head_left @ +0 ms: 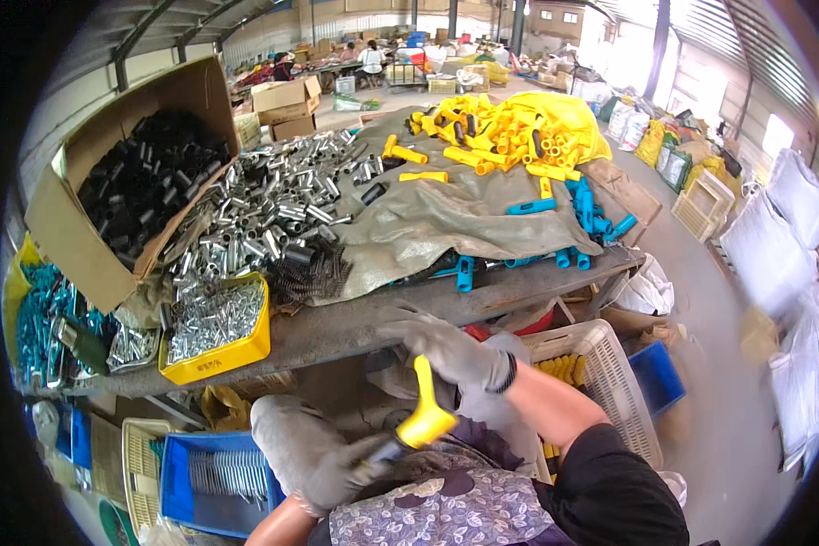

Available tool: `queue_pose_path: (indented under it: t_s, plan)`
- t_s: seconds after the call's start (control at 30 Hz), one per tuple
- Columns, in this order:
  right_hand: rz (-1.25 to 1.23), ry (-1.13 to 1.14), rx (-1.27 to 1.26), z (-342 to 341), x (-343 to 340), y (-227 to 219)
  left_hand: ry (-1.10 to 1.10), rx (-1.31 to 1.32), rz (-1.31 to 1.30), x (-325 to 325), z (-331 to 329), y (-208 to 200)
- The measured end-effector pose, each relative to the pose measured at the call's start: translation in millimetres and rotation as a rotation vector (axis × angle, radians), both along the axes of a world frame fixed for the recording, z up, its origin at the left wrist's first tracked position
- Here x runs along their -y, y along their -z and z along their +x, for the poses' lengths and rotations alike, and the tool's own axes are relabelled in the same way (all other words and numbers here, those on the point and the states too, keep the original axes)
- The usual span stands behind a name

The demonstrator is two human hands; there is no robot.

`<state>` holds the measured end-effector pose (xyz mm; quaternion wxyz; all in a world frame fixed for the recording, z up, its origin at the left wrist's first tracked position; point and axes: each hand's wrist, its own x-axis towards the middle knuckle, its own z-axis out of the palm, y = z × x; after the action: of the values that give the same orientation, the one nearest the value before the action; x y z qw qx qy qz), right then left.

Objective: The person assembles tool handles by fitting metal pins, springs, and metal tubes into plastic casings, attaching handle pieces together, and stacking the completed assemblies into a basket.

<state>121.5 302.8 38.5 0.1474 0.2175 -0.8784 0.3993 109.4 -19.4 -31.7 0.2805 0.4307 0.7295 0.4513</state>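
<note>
Both of my hands wear grey gloves. My left hand (337, 469) is low over my lap, closed round the black end of a yellow plastic handle (428, 419). The handle's narrow yellow part points up and away from that hand. Just above its tip, my right hand (450, 350) is stretched toward the table edge, with its fingers apart and somewhat blurred. Nothing shows in the right hand; whether its underside touches the handle I cannot tell. Ahead of it lie dark springs (309, 271) and a yellow tray (214, 332) of small metal parts.
The table's cloth (373, 246) bears metal tubes (264, 191), yellow handles (500, 132) and blue handles (587, 214). A carton (91, 246) of black parts stands left. Below are a blue bin (177, 491) with metal rods and a white crate (623, 391).
</note>
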Motion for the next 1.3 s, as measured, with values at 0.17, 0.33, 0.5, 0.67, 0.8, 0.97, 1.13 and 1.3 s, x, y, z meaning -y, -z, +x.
queue_pose_path:
  t_s: [0.17,0.33,0.5,0.67,0.8,0.97,1.13,1.3]
  plan:
    - [-0.617,-0.447,0.239,42,51,-29,-0.041,-0.218,0.058,-24,-10,-40]
    - [-0.342,-0.372,-0.002,7,23,-32,0.059,0.662,0.466,-14,-33,-62]
    - [-0.026,-0.142,0.022,-28,1,-17,0.035,0.152,0.012,-5,-20,16]
    - [-0.179,-0.671,-0.064,-1,45,-60,-0.114,0.495,0.153,-11,-22,11]
    - [-0.656,-0.111,0.706,-40,41,-35,-0.060,0.836,0.096,-24,-23,52]
    - [-0.711,-0.841,0.742,-44,37,-2,0.030,0.651,0.240,-9,-33,53]
    - [-0.747,-0.777,0.857,-49,60,-21,0.223,0.564,0.171,-21,-52,53]
    - [-0.787,-0.428,0.841,-85,86,-29,-0.259,-0.027,-0.041,13,-71,-5]
